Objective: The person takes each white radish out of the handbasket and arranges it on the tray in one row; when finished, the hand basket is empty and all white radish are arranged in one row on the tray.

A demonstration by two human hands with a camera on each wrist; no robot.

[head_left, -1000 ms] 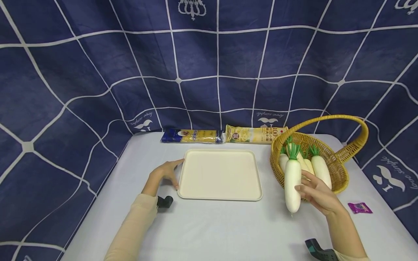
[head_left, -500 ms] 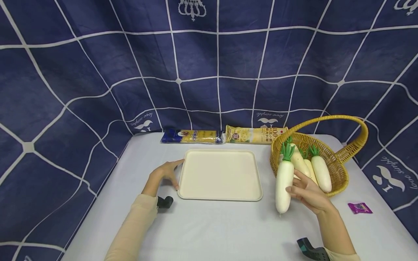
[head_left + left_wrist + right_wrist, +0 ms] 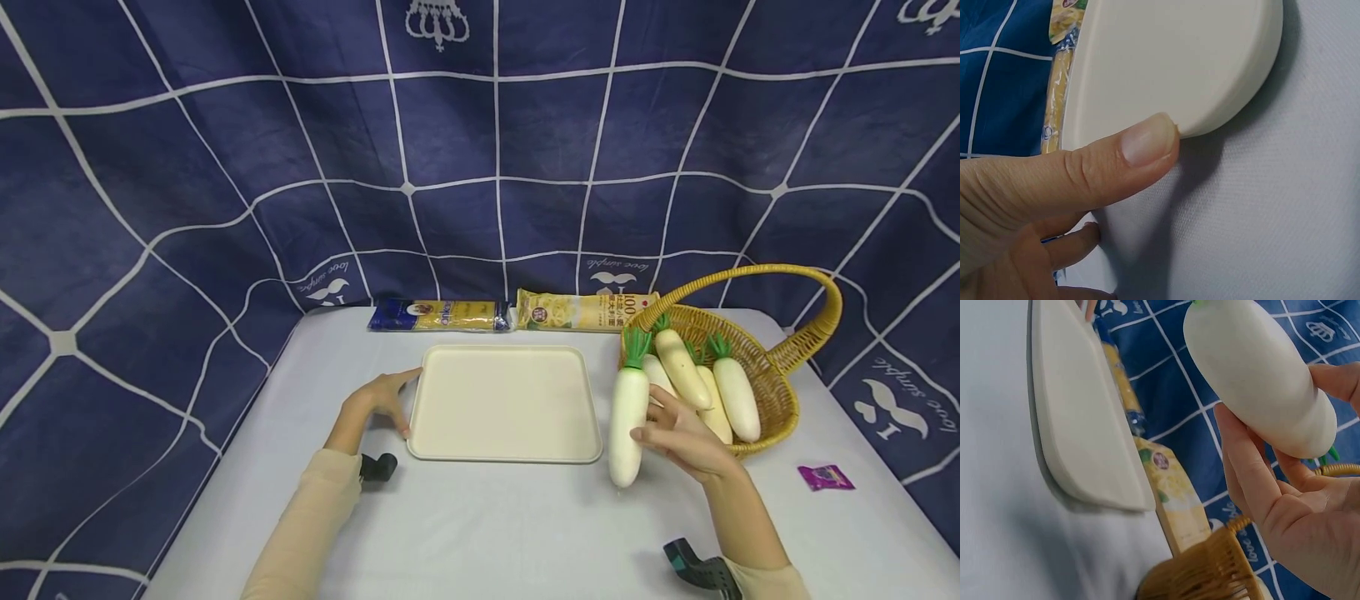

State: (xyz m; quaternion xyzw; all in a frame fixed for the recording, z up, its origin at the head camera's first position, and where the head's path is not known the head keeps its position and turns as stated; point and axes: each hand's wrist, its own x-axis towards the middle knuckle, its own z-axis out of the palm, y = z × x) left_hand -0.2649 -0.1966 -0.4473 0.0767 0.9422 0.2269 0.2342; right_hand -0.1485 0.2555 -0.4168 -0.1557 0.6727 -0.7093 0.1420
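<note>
My right hand pinches a white radish with green leaves between thumb and fingers, off the table just right of a cream tray. In the right wrist view the radish tilts across the fingers, apart from the tray. At the tray's left side, my left hand spreads its thumb and fingers, reaching the edge; up close, the thumb touches a tray corner. A wicker basket with a tall handle stands on the right, and several more radishes lie in it.
Along the table's back edge lie a blue-and-gold pasta packet and a yellow noodle packet. A small purple packet is at the right. Behind everything hangs a dark blue checked cloth.
The right hand has carried the radish leftward from in front of the basket toward the tray, uncovering more of the basket's radishes. The left hand stays at the tray's edge.
</note>
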